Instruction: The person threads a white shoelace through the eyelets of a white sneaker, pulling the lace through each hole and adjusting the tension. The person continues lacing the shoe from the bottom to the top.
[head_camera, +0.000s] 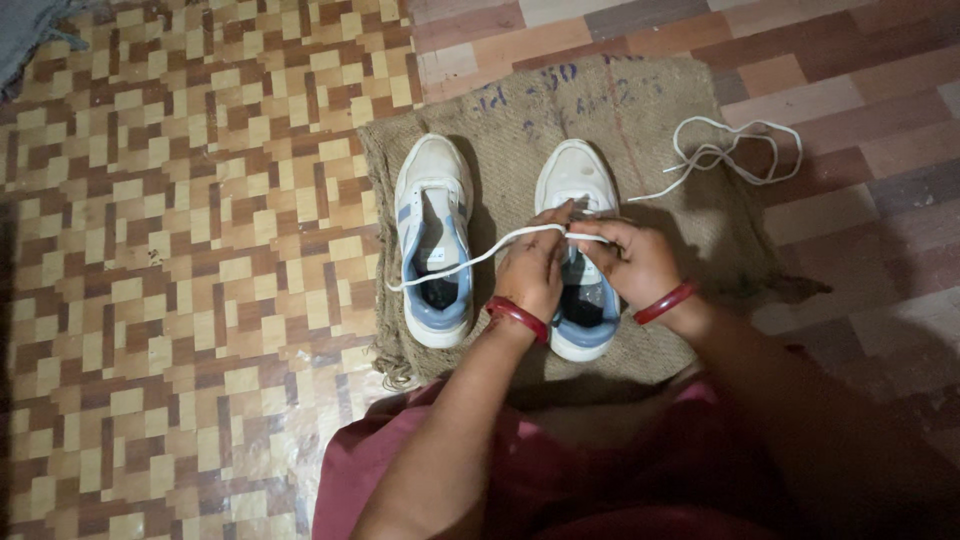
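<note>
Two white sneakers with blue trim stand side by side on a brown burlap mat (660, 150). The left shoe (432, 240) has no lace. Both my hands work over the right shoe (575, 180). My left hand (530, 265) and my right hand (628, 255) each pinch a white shoelace (470, 260) at the shoe's eyelets. One end of the lace trails left across the left shoe. The other end runs right and lies looped on the mat's edge. Red bangles sit on both wrists.
Patterned brown and yellow tile floor (180, 280) lies to the left. Larger reddish tiles (860, 80) lie to the right. A grey cloth (30, 30) shows at the top left corner. My dark red garment (560, 480) fills the bottom.
</note>
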